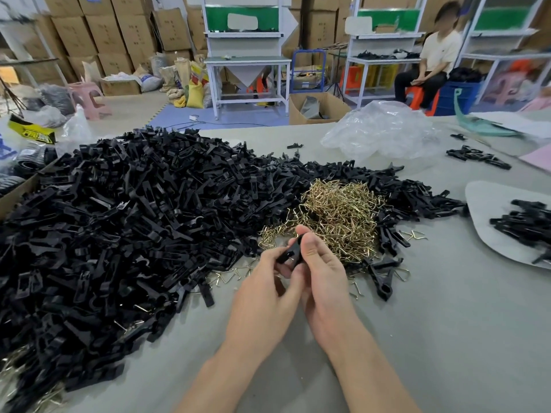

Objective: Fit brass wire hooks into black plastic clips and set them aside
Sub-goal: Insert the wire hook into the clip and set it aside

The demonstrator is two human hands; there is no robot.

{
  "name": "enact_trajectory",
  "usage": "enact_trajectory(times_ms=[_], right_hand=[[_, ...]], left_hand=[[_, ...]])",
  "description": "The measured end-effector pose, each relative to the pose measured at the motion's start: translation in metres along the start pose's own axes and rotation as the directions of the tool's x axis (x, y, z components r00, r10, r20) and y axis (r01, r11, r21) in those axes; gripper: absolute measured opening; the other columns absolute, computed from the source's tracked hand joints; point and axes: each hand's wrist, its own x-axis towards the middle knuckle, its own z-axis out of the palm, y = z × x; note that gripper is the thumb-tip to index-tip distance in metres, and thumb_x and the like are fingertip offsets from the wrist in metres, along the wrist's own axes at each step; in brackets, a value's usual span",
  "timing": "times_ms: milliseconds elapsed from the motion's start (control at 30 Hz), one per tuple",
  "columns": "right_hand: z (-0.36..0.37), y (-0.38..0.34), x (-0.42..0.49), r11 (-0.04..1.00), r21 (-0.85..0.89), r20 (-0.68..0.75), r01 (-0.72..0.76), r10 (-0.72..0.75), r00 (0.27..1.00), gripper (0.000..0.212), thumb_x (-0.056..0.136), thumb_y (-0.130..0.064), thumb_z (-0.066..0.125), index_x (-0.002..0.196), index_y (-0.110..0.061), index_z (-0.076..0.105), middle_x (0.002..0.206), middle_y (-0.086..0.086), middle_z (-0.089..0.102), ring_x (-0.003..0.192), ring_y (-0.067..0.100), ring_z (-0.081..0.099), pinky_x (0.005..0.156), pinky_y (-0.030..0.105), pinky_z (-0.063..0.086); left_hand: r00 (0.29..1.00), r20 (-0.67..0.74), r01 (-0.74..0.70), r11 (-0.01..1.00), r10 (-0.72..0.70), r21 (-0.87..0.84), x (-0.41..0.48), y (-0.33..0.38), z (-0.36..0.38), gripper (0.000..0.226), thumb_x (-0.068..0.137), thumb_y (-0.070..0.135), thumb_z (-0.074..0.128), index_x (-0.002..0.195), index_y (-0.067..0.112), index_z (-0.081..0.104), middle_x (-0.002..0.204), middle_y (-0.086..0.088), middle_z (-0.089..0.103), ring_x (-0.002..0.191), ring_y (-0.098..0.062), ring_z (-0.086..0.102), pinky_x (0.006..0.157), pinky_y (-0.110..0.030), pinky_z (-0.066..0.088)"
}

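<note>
Where the two forearms converge at lower centre of the frame, left hand (262, 281) and right hand (323, 272) hold one black clip (293, 248) between them. Grip state: both narrow, fingers and thumbs curled round the clip; right thumb lies against its right side, left fingertips at its lower end. A bit of brass wire hook (290, 258) shows at that lower end; can't tell if it's fully seated. Hands sit above the grey desk (432, 338), just short of the brass hook pile (340, 216).

A few loose hooks (225, 277) lie scattered on the desk around the hands. Centre frame: the pile itself, tangled. Left half of frame: big heap of black clips (119, 228), wrapping behind the brass too. Right edge: grey sheet (483, 204) carrying a batch of clips (527, 225); the heap's right tail ends just beside it.

Farther up, right of centre: crumpled clear plastic bag (381, 132) on the desk, small clip cluster (477, 155) to its right. Background: white workbenches (247, 64), stacked cardboard boxes (89, 34) upper left, seated person (435, 55) upper right.
</note>
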Motion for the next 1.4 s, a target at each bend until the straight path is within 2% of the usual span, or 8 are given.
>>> enact_trajectory(times_ms=[133,333,467,700,867,1033,1167,1400], right_hand=[[-0.003,-0.007,-0.007,0.983,-0.153,0.01,0.101,-0.1,0.995,0.026,0.079,-0.033,0.07,0.101,-0.022,0.077,0.092,0.002,0.073,0.089,0.023,0.064,0.092,0.05,0.058],[-0.025,-0.027,-0.021,0.987,-0.116,0.02,0.115,-0.113,0.993,0.026,0.081,-0.035,0.07,0.106,-0.03,0.076,0.096,0.0,0.073,0.079,0.007,0.062,0.071,0.021,0.052],[-0.057,-0.065,-0.014,0.981,-0.07,-0.152,0.179,-0.188,0.97,0.036,0.085,-0.036,0.071,0.121,-0.032,0.068,0.106,0.0,0.074,0.098,0.016,0.066,0.097,0.04,0.052],[-0.127,-0.176,-0.006,0.897,-0.28,-0.59,0.341,-0.441,0.676,0.041,0.102,-0.029,0.048,0.143,-0.032,0.047,0.122,-0.009,0.064,0.105,0.003,0.061,0.081,0.022,0.047],[-0.155,-0.21,-0.025,0.863,-0.383,-0.609,0.328,-0.503,0.613,0.043,0.102,-0.026,0.039,0.144,-0.032,0.045,0.139,-0.006,0.056,0.127,0.014,0.055,0.108,0.041,0.044],[-0.147,-0.186,-0.024,0.839,-0.437,-0.545,0.325,-0.534,0.647,0.032,0.102,-0.02,0.042,0.132,-0.03,0.05,0.13,-0.005,0.058,0.122,0.016,0.056,0.109,0.041,0.044],[-0.107,-0.129,-0.021,0.747,-0.579,-0.326,0.326,-0.579,0.747,0.032,0.102,-0.018,0.044,0.127,-0.037,0.052,0.126,-0.016,0.055,0.107,-0.009,0.053,0.085,0.006,0.04],[-0.028,-0.039,-0.023,0.377,-0.835,0.162,0.4,-0.526,0.835,0.038,0.099,-0.015,0.048,0.134,-0.03,0.049,0.124,-0.019,0.042,0.111,-0.003,0.049,0.095,0.017,0.042]], left_hand=[[0.999,-0.026,-0.019,0.999,0.018,-0.026,-0.001,-0.002,0.0,0.035,0.081,0.072,0.045,0.108,0.051,0.048,0.086,0.024,0.065,0.066,-0.005,0.062,0.056,-0.027,0.048],[0.988,-0.075,-0.137,0.991,0.137,0.0,-0.003,0.017,0.019,0.043,0.079,0.066,0.051,0.115,0.042,0.056,0.103,0.026,0.052,0.091,0.002,0.057,0.07,-0.014,0.046],[0.981,-0.002,-0.195,0.981,0.195,-0.005,0.017,0.062,0.064,0.047,0.085,0.059,0.055,0.127,0.037,0.055,0.107,0.028,0.041,0.095,0.008,0.053,0.074,-0.01,0.045],[0.959,0.247,-0.081,0.972,0.136,-0.221,0.088,0.204,0.199,0.05,0.093,0.042,0.063,0.134,0.015,0.053,0.117,-0.003,0.058,0.106,-0.021,0.06,0.093,-0.037,0.049],[0.903,0.415,0.068,0.92,0.108,-0.387,0.116,0.267,0.242,0.081,0.095,0.041,0.063,0.156,0.012,0.019,0.103,0.0,0.057,0.097,-0.016,0.058,0.09,-0.032,0.046],[0.921,0.291,-0.199,0.956,0.258,-0.217,0.079,0.19,0.199,0.052,0.096,0.036,0.057,0.144,0.022,0.043,0.108,0.005,0.057,0.102,-0.007,0.055,0.083,-0.016,0.042],[0.919,0.125,-0.391,0.903,0.374,0.179,0.043,0.085,0.114,0.042,0.096,0.034,0.053,0.135,0.021,0.052,0.116,0.01,0.054,0.112,-0.011,0.05,0.095,-0.021,0.038],[0.948,-0.174,-0.102,0.773,0.266,0.627,-0.009,-0.022,-0.018,0.049,0.086,0.042,0.042,0.117,0.016,0.07,0.121,-0.004,0.065,0.11,-0.032,0.057,0.095,-0.046,0.043]])
